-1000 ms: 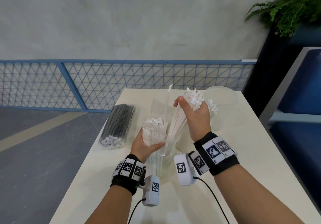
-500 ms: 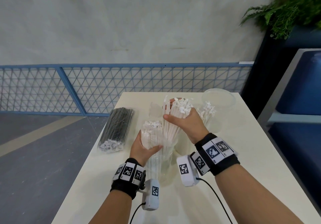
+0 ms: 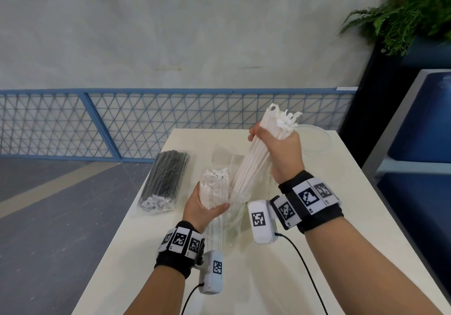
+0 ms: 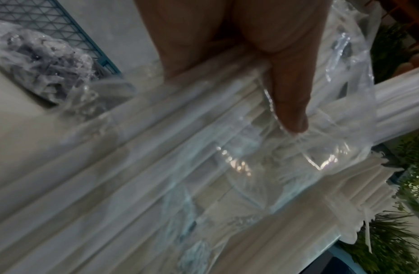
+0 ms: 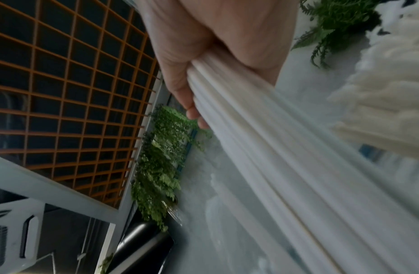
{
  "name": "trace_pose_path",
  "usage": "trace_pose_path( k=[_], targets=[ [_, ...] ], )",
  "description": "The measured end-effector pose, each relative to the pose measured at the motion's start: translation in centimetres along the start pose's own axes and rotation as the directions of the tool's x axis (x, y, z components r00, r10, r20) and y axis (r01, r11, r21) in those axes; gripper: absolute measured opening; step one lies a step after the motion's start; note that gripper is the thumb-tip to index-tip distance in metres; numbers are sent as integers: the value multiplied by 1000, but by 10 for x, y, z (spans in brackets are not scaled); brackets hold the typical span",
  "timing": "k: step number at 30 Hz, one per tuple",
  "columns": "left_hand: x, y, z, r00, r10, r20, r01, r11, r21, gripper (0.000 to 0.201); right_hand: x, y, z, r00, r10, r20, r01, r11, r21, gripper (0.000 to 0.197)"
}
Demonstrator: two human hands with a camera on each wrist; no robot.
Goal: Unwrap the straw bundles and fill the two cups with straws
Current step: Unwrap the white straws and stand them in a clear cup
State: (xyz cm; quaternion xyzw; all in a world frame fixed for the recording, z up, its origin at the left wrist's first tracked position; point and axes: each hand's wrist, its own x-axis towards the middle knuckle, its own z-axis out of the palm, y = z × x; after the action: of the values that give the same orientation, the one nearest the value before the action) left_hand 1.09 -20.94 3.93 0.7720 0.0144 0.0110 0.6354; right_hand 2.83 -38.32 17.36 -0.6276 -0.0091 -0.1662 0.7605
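My right hand grips a handful of white straws near their upper ends and holds them slanting above the table; the same straws run past my palm in the right wrist view. My left hand holds a clear plastic-wrapped bundle of white straws upright, thumb across the wrap. The lower ends of both groups sit in or over a clear cup, partly hidden by the hands. A second clear cup stands behind my right hand. A wrapped bundle of black straws lies on the table's left.
The cream table has its left edge close beside the black bundle. Loose clear plastic wrap lies behind the left bundle. A blue mesh fence runs behind, a potted fern and blue seat at right.
My right hand has lifted its handful of white straws up and to the right, drawing them away from the left bundle. The left hand has stayed in place.
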Motion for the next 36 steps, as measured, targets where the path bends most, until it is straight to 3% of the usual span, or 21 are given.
trace_pose_path(
  k=[7,12,16,19,21,24,28,34,36],
  targets=[
    [0,-2,-5,999,-11,-42,9,998,-61,62,24,-15,-22,961,109,-254,-43,967,251,13],
    [0,-4,-3,999,0,-32,-1,1000,-28,71,9,12,-17,975,212,-60,-197,961,192,15],
    [0,1,1,999,36,-18,-36,999,35,72,-19,39,-4,952,280,-126,-258,952,167,33],
    [-2,2,3,999,33,-6,-33,999,39,69,-24,41,-7,939,270,-214,-222,948,227,32],
    [-2,0,3,999,39,13,-40,999,28,63,-25,38,-12,927,268,-262,-196,943,270,24],
    [2,-2,4,1000,19,3,-19,999,27,71,-26,31,-18,915,237,-326,-131,940,316,8],
    [7,-4,0,998,-13,-67,12,1000,-25,72,-18,17,-33,888,226,-400,-26,893,449,11],
    [14,-5,-2,986,-59,-157,42,993,-110,83,-6,0,-56,870,99,-484,92,930,355,11],
    [14,-6,-3,982,-68,-174,45,990,-136,88,-4,-1,-58,865,32,-501,122,955,272,21]
  ],
)
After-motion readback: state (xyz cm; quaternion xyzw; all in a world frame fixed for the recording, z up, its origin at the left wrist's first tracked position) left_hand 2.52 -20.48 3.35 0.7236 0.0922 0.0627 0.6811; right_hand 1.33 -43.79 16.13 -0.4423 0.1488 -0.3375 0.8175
